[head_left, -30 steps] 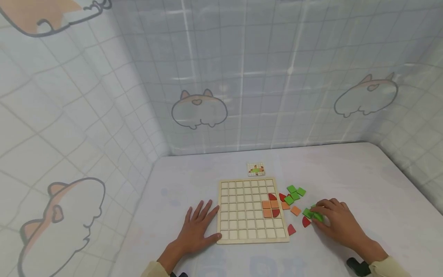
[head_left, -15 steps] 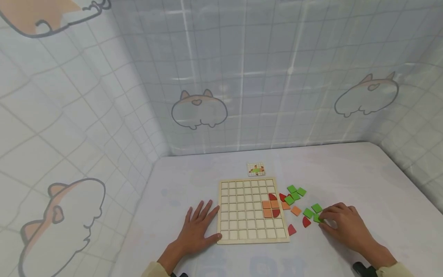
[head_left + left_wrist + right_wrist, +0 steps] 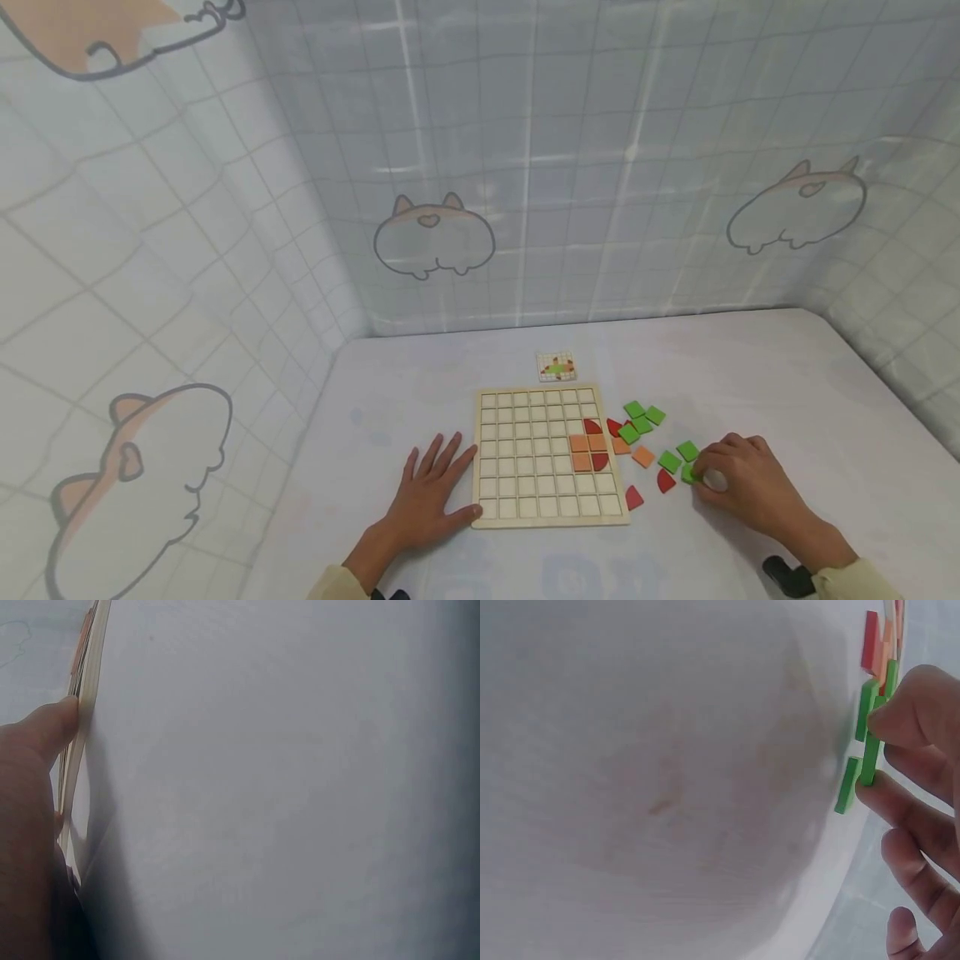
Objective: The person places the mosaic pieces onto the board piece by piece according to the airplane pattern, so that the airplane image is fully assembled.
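A pale wooden grid board lies on the table, with several orange square tiles and red quarter-circle tiles in its right-hand cells. Spread out flat, my left hand rests at the board's left edge, its thumb on the lower left corner. To the right of the board, my right hand pinches a green square tile between thumb and fingertip. Two loose green tiles lie right beside those fingertips, and a loose red quarter-circle tile is just to their left.
Behind the board lies a small pattern card. Several more green tiles are clustered at the board's right side, near a loose orange tile and another red piece. A tile-patterned curtain hangs around the table.
My right hand has drawn slightly to the right with a green tile, uncovering the green tiles beside it. My left hand and the board keep their places.
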The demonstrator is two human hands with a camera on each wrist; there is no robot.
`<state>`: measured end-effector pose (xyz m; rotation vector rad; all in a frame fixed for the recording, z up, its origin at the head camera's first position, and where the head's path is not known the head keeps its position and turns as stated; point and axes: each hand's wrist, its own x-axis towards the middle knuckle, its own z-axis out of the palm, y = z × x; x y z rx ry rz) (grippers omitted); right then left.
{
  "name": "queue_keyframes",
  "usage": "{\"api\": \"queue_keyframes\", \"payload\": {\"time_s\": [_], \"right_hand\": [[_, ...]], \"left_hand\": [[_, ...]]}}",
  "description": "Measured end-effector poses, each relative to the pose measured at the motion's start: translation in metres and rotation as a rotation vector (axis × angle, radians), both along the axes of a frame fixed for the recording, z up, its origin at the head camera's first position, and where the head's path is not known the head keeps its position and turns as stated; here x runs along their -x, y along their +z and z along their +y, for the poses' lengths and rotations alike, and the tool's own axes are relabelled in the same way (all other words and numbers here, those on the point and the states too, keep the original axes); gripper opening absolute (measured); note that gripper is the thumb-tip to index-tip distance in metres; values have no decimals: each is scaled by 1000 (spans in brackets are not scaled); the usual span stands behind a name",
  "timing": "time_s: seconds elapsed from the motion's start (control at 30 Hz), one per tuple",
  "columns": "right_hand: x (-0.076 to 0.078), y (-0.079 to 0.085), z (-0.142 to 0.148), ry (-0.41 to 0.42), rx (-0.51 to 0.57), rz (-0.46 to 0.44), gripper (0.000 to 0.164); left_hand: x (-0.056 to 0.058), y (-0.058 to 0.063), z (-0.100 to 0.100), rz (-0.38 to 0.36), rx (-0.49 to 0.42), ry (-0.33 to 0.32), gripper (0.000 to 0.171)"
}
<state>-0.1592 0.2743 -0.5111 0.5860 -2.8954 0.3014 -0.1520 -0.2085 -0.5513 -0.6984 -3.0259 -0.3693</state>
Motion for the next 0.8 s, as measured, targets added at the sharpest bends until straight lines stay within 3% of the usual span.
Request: {"api": "queue_keyframes", "payload": {"time_s": [0.33,0.8], "right_hand": [[7,0,-19,67,58,34,21],[22,-1,-70,255,169,108,18]], "left_hand": [[0,0,1,-2,-11,0,84],[0,0,0,-13,-14,-3,84]]}}
